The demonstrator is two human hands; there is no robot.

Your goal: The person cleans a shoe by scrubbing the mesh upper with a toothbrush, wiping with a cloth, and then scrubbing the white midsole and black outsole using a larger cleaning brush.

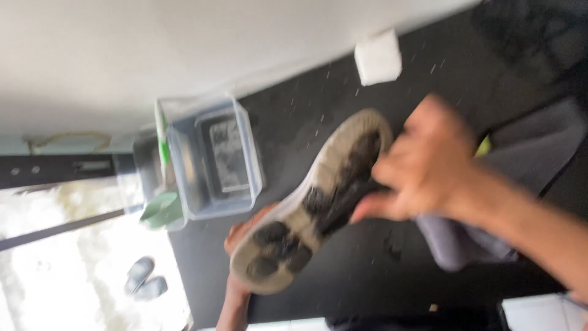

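Two hands are seen on a muddy shoe (315, 202), sole up; the left hand (242, 236) grips its heel; the right hand (422, 168) is closed on its middle; a clear plastic tub (211, 159) is seen nearby.

A black speckled floor (343, 92) carries a clear plastic tub (211, 162), a white block (378, 57) and grey cloth (533, 147).

Motion blur, blown-out daylight lower left

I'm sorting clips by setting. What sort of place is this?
Probably a home doorway or porch floor used for washing shoes: a wet dark speckled floor, a clear plastic tub of water, and a pair of grey slippers in bright daylight outside.
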